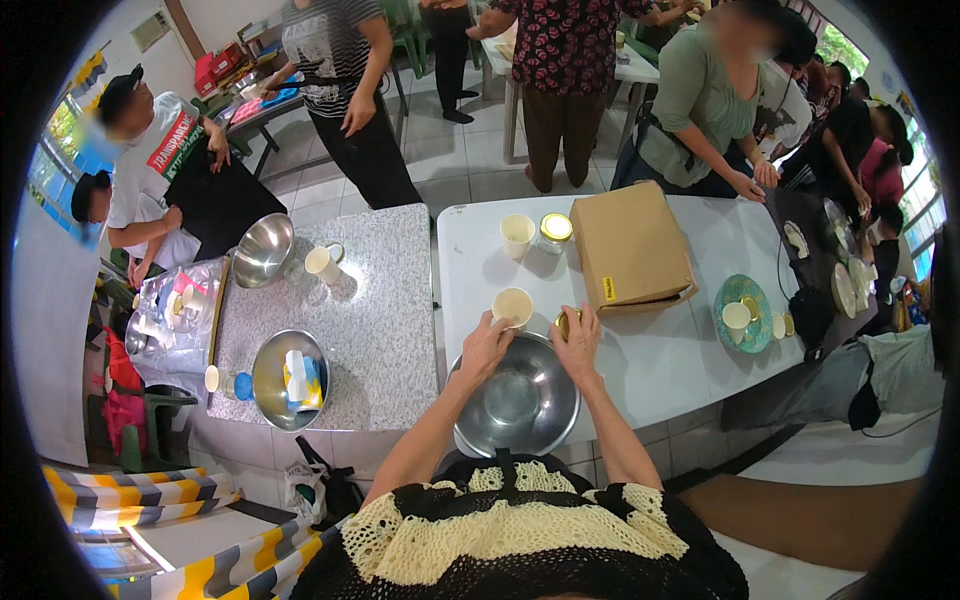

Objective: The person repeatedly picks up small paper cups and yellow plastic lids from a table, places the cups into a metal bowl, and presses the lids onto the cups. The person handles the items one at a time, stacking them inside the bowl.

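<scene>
Just in front of me stands a large steel mixing bowl, with nothing seen inside it. My left hand reaches over its far left rim, fingers closed against the near side of a cream paper cup. Over the far right rim, my right hand is closed on a round gold lid; whether a jar sits beneath it is hidden by the fingers. Farther back on the white table are another paper cup and a glass jar with a gold lid.
A cardboard box stands right of the jar. A green patterned plate holds a cup and gold lids. Leftward, a speckled table bears two steel bowls, cups and a tissue pack. Several people stand around; one person leans behind the box.
</scene>
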### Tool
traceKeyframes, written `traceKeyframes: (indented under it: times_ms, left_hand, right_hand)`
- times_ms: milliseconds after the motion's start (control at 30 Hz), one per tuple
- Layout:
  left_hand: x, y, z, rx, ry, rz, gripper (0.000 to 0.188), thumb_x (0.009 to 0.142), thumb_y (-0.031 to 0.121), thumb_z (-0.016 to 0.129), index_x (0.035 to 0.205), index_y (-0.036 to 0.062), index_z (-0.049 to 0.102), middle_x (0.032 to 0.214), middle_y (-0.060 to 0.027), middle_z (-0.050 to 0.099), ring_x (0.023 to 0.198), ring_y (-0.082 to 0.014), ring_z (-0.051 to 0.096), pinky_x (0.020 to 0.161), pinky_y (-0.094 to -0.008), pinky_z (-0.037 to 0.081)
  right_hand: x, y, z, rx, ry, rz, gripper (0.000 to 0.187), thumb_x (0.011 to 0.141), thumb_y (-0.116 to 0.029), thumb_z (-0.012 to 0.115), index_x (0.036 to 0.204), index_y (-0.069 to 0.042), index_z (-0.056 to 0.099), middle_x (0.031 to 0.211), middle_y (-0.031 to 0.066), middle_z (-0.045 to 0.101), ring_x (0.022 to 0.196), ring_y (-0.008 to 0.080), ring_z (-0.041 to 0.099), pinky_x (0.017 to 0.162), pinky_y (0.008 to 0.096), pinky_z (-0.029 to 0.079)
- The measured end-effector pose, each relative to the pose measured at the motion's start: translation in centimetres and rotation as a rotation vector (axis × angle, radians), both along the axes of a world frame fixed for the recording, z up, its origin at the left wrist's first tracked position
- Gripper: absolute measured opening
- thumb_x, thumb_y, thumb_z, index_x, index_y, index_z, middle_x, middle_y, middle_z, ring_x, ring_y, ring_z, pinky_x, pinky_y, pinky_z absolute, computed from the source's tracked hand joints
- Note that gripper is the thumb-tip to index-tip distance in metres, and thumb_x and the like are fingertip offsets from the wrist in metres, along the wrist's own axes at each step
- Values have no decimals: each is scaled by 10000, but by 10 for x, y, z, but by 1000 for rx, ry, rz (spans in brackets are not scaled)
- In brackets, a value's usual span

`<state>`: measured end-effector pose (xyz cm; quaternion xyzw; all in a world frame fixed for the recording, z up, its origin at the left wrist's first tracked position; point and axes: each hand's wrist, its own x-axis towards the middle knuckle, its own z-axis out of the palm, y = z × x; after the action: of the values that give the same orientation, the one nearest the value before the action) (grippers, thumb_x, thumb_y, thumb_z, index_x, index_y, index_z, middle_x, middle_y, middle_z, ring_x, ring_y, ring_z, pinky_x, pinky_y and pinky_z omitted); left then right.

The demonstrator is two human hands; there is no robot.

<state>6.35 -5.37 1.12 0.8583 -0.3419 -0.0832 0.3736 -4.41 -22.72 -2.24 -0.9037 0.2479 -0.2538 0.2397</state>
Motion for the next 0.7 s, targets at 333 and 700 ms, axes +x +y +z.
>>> traceKeyframes:
  times_ms: [333,700]
  left_hand:
    - [-20,29,32,-247,-96,-27,299,776,97,751,1027,81,588,1345,-186,481,1106,-380,585,884,-413,528]
    - [-62,59,-2,-126,-64,-281,356,724,121,793,906,54,495,1373,-185,448,1200,-379,514,909,-413,517]
  right_hand:
    - [5,-4,14,107,237,5,571,790,-296,700,1306,-135,513,1372,238,385,1232,432,388,945,565,437]
    - [8,16,5,-166,148,-108,374,865,-236,648,1222,-144,590,1384,226,402,1267,419,374,1004,566,366]
